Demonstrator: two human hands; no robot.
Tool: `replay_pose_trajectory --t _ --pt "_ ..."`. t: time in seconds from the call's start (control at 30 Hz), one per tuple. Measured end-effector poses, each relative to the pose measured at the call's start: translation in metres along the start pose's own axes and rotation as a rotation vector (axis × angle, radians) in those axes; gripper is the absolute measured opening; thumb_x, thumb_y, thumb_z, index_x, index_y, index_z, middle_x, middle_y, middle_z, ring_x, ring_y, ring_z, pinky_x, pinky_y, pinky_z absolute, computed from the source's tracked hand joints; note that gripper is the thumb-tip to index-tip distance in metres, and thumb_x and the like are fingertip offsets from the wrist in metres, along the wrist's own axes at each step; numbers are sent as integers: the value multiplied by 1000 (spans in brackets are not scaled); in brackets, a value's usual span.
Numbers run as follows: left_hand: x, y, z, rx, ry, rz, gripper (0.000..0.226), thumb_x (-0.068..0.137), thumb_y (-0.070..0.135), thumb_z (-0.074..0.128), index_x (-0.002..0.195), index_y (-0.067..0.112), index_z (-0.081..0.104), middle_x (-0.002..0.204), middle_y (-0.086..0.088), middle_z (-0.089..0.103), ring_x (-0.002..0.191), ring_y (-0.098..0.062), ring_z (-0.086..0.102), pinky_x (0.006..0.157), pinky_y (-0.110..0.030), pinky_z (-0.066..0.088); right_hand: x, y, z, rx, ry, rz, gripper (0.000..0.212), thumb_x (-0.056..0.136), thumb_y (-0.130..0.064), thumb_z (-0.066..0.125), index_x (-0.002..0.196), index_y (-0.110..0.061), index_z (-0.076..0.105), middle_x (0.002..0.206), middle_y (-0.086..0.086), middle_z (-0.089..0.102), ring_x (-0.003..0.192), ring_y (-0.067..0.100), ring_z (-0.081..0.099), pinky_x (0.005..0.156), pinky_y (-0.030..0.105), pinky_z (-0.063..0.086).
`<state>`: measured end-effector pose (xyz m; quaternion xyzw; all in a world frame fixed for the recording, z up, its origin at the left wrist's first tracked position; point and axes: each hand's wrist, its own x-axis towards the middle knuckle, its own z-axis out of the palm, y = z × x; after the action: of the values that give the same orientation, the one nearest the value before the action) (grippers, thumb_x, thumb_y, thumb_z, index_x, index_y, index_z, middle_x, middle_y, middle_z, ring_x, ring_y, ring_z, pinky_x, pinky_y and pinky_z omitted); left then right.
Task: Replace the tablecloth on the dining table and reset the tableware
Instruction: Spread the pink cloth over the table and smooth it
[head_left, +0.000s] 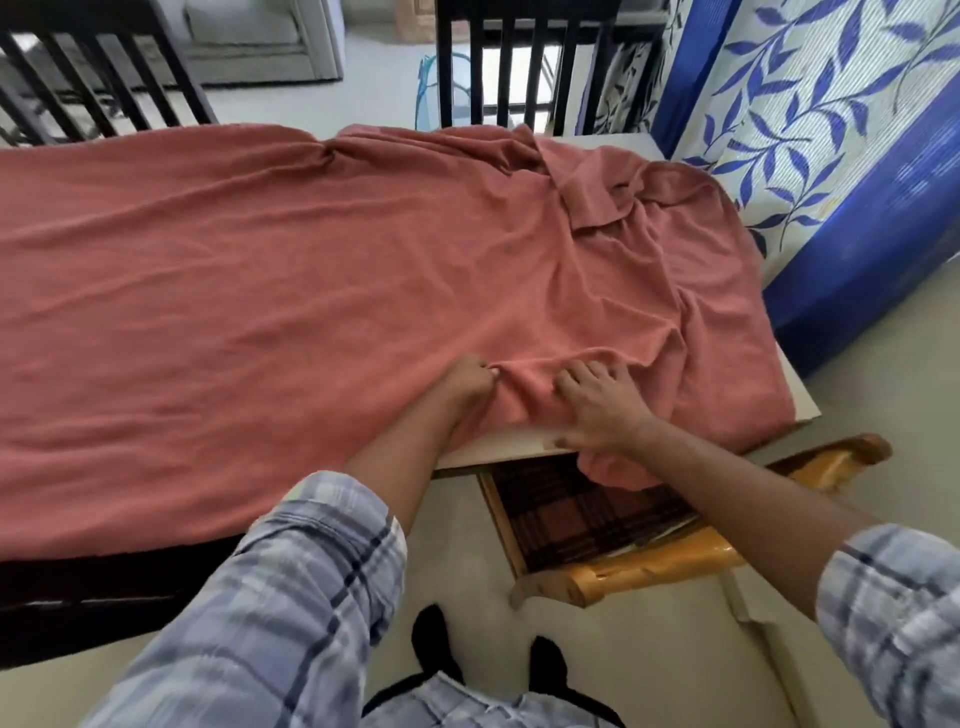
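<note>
tablecloth (311, 270) under fingers (592, 374), near edge

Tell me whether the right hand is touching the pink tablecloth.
Touching. The head view shows the right hand resting on the tablecloth, its spread fingers pressed onto a fold near the table edge, with no gap.

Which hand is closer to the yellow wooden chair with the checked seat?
Right. The right hand rests on the tablecloth near its edge, just over the wooden chair tucked below; the left hand pinches the cloth farther to the left.
</note>
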<state>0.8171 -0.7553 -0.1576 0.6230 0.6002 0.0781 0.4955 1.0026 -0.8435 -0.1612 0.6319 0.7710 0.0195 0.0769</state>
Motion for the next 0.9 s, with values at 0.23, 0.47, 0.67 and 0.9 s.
replay_pose_trajectory --t 0.23,0.47,0.67,0.9 --pt "-36 9 51 450 336 355 18 87 11 51 103 6 58 109 -17 59 104 -33 55 84 -36 45 -29 43 26 49 -302 80 57 68 -36 71 118 -25 47 123 -2 47 116 22 48 89 43 43" --pt "-71 21 122 775 47 479 52 80 42 64 124 17 49 121 -7 53 112 -27 50 90 -41 46 -27 105 -41 317 -607 94 35 70 6 41 86 -8 69 78 9 64 70 27 62 54 32 53" --pt "-89 53 135 531 -649 84 38 92 16 53 129 10 56 128 -13 60 97 -22 61 87 -33 46 -23 125 -78 349 -944 150 23 89 -13 62 112 -12 65 99 3 64 92 16 58 64 19 45" --pt "-73 45 131 463 -442 168 42 93 28 58 128 7 53 121 -7 57 112 -23 57 87 -26 47 -45 117 17 402 -391 401 66 83 -37 59 140 -17 32 146 19 30 135 36 34 109 44 34"
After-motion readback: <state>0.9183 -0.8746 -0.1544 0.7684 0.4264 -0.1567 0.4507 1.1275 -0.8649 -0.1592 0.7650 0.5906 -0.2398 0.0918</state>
